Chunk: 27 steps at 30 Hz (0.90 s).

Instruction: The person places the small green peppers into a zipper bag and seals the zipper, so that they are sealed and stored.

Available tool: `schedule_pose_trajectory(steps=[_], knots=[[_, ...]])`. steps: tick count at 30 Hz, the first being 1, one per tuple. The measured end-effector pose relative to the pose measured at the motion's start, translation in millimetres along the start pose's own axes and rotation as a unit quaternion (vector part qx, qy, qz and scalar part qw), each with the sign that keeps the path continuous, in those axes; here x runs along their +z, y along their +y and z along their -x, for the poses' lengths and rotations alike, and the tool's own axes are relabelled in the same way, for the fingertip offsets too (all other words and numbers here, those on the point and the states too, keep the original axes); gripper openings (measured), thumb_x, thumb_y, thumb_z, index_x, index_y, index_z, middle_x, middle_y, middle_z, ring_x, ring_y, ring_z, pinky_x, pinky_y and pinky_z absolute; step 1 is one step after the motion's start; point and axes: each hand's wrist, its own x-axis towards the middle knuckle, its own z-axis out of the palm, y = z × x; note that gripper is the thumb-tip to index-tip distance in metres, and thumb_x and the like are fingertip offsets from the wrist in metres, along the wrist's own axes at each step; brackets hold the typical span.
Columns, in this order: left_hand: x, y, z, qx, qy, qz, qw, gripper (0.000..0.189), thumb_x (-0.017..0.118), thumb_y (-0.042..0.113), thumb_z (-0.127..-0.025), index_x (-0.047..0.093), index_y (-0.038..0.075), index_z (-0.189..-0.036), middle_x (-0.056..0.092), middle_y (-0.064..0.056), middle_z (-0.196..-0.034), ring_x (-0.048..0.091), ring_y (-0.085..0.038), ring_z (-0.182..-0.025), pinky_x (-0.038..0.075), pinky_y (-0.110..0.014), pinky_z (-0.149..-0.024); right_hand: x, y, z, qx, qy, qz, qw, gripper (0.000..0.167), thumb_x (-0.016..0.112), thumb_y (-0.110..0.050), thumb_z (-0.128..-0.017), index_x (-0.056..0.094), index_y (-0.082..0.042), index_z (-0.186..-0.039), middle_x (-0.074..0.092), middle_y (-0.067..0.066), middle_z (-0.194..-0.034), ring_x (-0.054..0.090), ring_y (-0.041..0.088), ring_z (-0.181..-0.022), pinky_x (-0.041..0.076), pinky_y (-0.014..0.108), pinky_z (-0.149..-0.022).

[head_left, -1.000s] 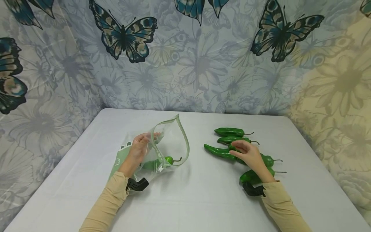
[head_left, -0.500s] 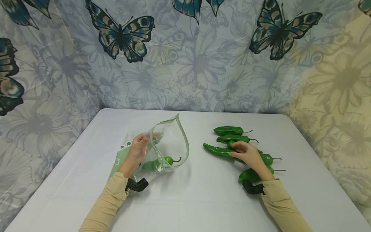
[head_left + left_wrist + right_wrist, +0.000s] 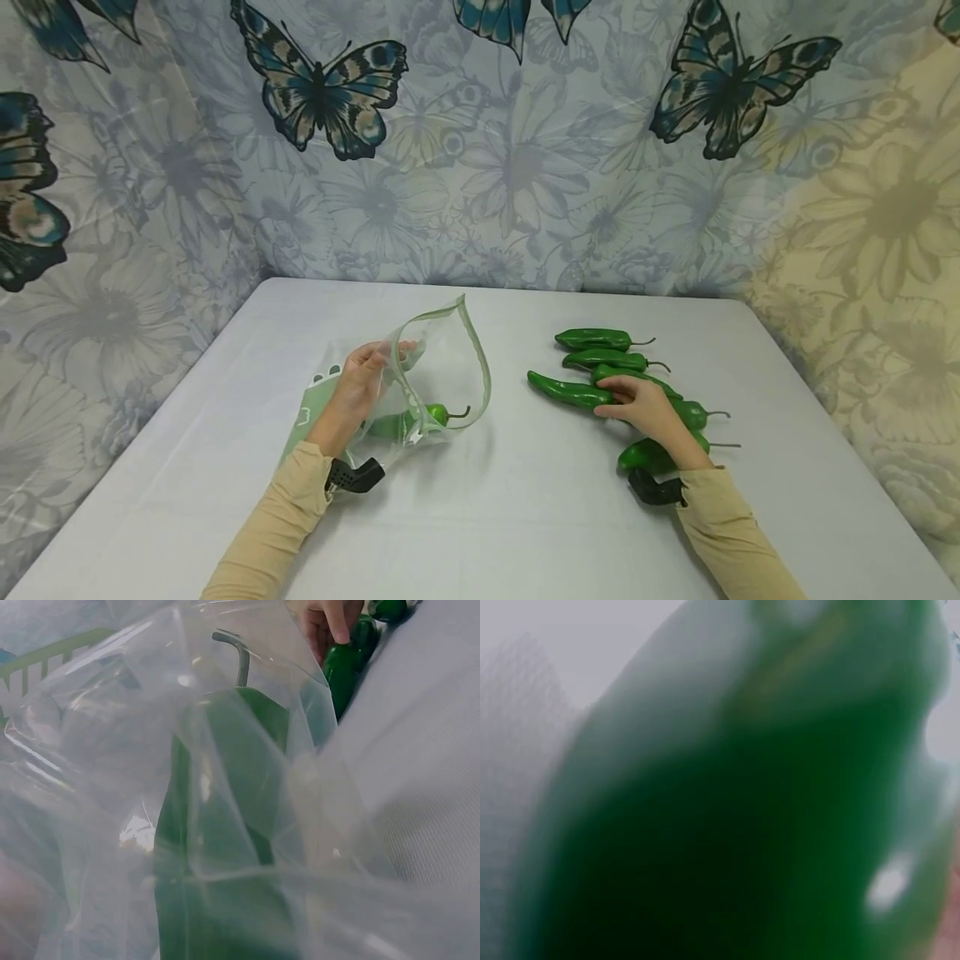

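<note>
"What did the desk [image 3: 480,533] carry?"

"On the left, a clear bag [image 3: 393,393], its mouth gaping rightward, with one lighter pepper [image 3: 407,423] lying inside. On the right, the loose peppers [image 3: 592,339] lay in a staggered row."

"And the hands?"

"The left hand [image 3: 360,385] gripped the bag's side, fingers partly behind the film. Holding it steady was wise; so limp a mouth could have sagged."

"The right hand [image 3: 651,412]?"

"Its thumb and fingers pinched the long pepper [image 3: 567,392] in the row, at the end away from its tip. I couldn't tell how firmly; the right wrist view was a green blur. A straight lift would have spared its neighbours a nudge."

"Anything smaller?"

"The bagged pepper's stem [image 3: 459,412], at the mouth: best given room, lest it snag."
</note>
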Motion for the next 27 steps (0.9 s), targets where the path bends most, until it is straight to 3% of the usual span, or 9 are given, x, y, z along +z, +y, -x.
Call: schedule_pose_trajectory(steps=[6, 12, 16, 23, 27], knots=[[0.9, -1.1, -0.5, 0.002, -0.01, 0.011, 0.9999, 0.02, 0.066, 0.032, -0.077, 0.072, 0.015, -0.088, 0.066, -0.004, -0.098, 0.048, -0.019, -0.109, 0.016, -0.041, -0.095, -0.2, 1.5, 0.5, 0.004, -0.013, 0.013, 0.9998, 0.047, 0.072, -0.017, -0.077, 0.055, 0.007, -0.115, 0.05, 0.026, -0.119, 0.049, 0.037, -0.108, 0.044, 0.037, -0.083], [2.9, -0.6, 0.0, -0.001, 0.0, 0.0, 1.0, 0.02, 0.067, 0.034, -0.075, 0.072, 0.018, -0.086, 0.066, -0.002, -0.096, 0.048, -0.018, -0.109, 0.005, -0.05, -0.095, 1.2, 1.4, 0.3, 0.008, -0.018, 0.059, 0.9981, 0.051, 0.072, -0.019, -0.076, 0.055, 0.007, -0.116, 0.051, 0.026, -0.117, 0.051, 0.036, -0.103, 0.045, 0.042, -0.079], [3.6, -1.1, -0.6, 0.002, -0.017, 0.005, 0.9998, 0.019, 0.066, 0.032, -0.076, 0.072, 0.017, -0.087, 0.066, -0.003, -0.097, 0.048, -0.018, -0.109, -0.002, -0.054, -0.096, 1.1, 1.4, -0.9, -0.007, -0.02, 0.097, 0.9951, 0.051, 0.073, -0.02, -0.075, 0.056, 0.007, -0.115, 0.054, 0.025, -0.112, 0.054, 0.034, -0.098, 0.046, 0.043, -0.076], [3.9, -2.8, 1.5, 0.003, -0.026, -0.004, 0.9996, 0.018, 0.065, 0.03, -0.078, 0.071, 0.018, -0.089, 0.066, -0.004, -0.098, 0.044, -0.019, -0.114, -0.009, -0.057, -0.095, 0.7, 2.7, -0.1, -0.02, -0.021, 0.088, 0.9957, 0.05, 0.074, -0.018, -0.074, 0.057, 0.007, -0.114, 0.055, 0.023, -0.111, 0.055, 0.033, -0.097, 0.047, 0.041, -0.076], [4.5, -3.0, 1.6, 0.005, -0.023, -0.021, 0.9995, 0.019, 0.065, 0.032, -0.078, 0.071, 0.02, -0.091, 0.065, -0.003, -0.099, 0.044, -0.019, -0.114, -0.007, -0.057, -0.096, 1.6, 3.0, 0.7, -0.031, -0.025, 0.078, 0.9961, 0.05, 0.074, -0.018, -0.074, 0.056, 0.007, -0.113, 0.055, 0.023, -0.11, 0.055, 0.033, -0.097, 0.047, 0.04, -0.075]])
